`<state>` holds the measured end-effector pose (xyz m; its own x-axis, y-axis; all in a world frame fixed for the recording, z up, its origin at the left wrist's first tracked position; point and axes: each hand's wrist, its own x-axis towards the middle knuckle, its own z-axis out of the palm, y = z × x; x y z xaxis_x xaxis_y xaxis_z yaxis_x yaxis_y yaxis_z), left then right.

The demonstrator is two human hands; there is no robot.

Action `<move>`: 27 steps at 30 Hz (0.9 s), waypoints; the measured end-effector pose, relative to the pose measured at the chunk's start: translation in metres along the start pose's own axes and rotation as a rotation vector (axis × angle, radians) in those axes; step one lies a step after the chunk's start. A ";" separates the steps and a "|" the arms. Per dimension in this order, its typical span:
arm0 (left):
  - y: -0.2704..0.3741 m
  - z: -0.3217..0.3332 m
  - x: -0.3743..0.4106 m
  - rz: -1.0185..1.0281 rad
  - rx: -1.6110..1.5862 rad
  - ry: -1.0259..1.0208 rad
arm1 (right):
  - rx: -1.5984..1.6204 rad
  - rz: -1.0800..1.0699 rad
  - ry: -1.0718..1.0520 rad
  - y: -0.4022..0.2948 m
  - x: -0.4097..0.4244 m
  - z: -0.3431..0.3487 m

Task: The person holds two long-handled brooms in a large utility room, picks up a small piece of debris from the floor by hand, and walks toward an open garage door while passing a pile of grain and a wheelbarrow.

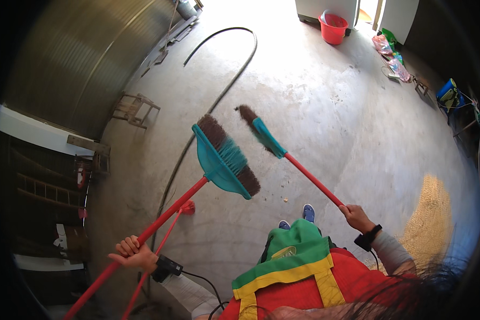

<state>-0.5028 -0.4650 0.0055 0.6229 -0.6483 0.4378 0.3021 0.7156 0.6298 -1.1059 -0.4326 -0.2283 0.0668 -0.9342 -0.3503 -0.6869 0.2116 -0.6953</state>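
My left hand (pixel 135 255) is wrapped around the red handle of a broom. Its teal head (pixel 218 166) is raised, with brown and teal bristles turned up and to the right. A similar broom (pixel 269 136) has its red handle in my right hand (pixel 358 218); its head points away, seen nearly edge-on. Below my left wrist runs the thin red stick of a smaller red brush (pixel 187 207); whether my hand touches it I cannot tell. Both wrists wear black straps with cables.
Across the concrete floor (pixel 324 116) curves a black hose (pixel 224 94), passing behind the left broom. A grain heap (pixel 428 212) lies at right. A wooden stool (pixel 134 109) stands left; a red bucket (pixel 333 30) and plastic bags (pixel 398 68) are farther off.
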 end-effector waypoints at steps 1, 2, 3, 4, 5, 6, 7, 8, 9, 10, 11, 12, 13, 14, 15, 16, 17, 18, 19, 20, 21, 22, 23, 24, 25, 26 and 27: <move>-0.001 -0.004 0.000 -0.015 -0.001 -0.012 | 0.028 0.019 0.013 -0.009 -0.008 -0.012; -0.001 -0.007 0.001 -0.029 -0.002 -0.023 | 0.056 0.037 0.025 -0.019 -0.015 -0.024; -0.004 -0.010 0.003 -0.049 -0.009 -0.038 | 0.159 0.080 -0.002 -0.031 -0.024 -0.035; -0.007 -0.010 0.003 -0.051 -0.012 -0.040 | 0.263 0.123 -0.031 -0.046 -0.032 -0.044; -0.010 -0.010 0.003 -0.052 -0.015 -0.040 | 0.367 0.165 -0.061 -0.061 -0.040 -0.052; -0.013 -0.009 0.004 -0.055 -0.022 -0.041 | 0.384 0.127 -0.062 -0.078 -0.047 -0.061; -0.016 -0.007 0.005 -0.040 -0.011 -0.017 | 0.385 0.090 -0.073 -0.087 -0.050 -0.067; -0.018 -0.004 0.005 -0.024 0.001 0.008 | 0.385 0.052 -0.085 -0.094 -0.054 -0.072; -0.019 0.000 0.009 -0.012 0.014 0.026 | 0.391 0.017 -0.094 -0.100 -0.055 -0.073; -0.019 0.004 0.011 -0.033 0.001 -0.026 | 0.314 -0.054 -0.067 -0.108 -0.053 -0.074; -0.017 0.009 0.012 -0.052 -0.010 -0.077 | 0.261 -0.082 -0.068 -0.108 -0.043 -0.070; -0.013 0.017 0.017 -0.078 -0.022 -0.136 | 0.215 -0.104 -0.063 -0.105 -0.029 -0.059; -0.008 0.025 0.019 -0.090 -0.010 -0.120 | 0.163 -0.127 -0.071 -0.102 -0.013 -0.044; -0.008 0.040 0.022 -0.100 -0.002 -0.110 | 0.129 -0.103 -0.043 -0.096 0.009 -0.032; -0.008 0.055 0.025 -0.106 0.006 -0.101 | 0.096 -0.084 -0.014 -0.089 0.031 -0.021; -0.005 0.063 0.028 -0.116 0.011 -0.121 | 0.013 -0.052 -0.002 -0.078 0.048 -0.010; -0.003 0.068 0.035 -0.129 0.009 -0.146 | -0.071 -0.017 0.019 -0.065 0.064 -0.001; 0.001 0.072 0.041 -0.136 0.016 -0.168 | -0.152 0.013 0.031 -0.058 0.073 0.001; 0.008 0.070 0.040 -0.130 0.027 -0.167 | -0.114 0.009 0.022 -0.054 0.070 -0.002; 0.014 0.066 0.041 -0.126 0.037 -0.167 | -0.075 0.008 0.014 -0.047 0.062 -0.007; 0.018 0.058 0.037 -0.124 0.041 -0.160 | -0.046 0.010 0.007 -0.045 0.051 -0.014; 0.019 0.047 0.032 -0.113 0.042 -0.124 | -0.013 -0.012 0.026 -0.045 0.036 -0.023; 0.021 0.035 0.021 -0.097 0.047 -0.082 | 0.016 -0.041 0.039 -0.045 0.020 -0.032; 0.021 0.027 0.015 -0.082 0.046 -0.038 | 0.084 0.007 0.010 -0.052 0.005 -0.047; 0.018 0.022 0.011 -0.073 0.046 -0.031 | 0.153 0.058 -0.012 -0.061 -0.012 -0.061; 0.014 0.018 0.008 -0.068 0.044 -0.026 | 0.223 0.111 -0.031 -0.069 -0.027 -0.074; 0.014 0.015 0.005 -0.064 0.049 -0.020 | 0.286 0.110 -0.076 -0.074 -0.040 -0.083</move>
<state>-0.5061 -0.4625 0.0258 0.5888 -0.6975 0.4083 0.3045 0.6594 0.6873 -1.1174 -0.4348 -0.1106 0.0641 -0.8794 -0.4717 -0.4625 0.3927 -0.7949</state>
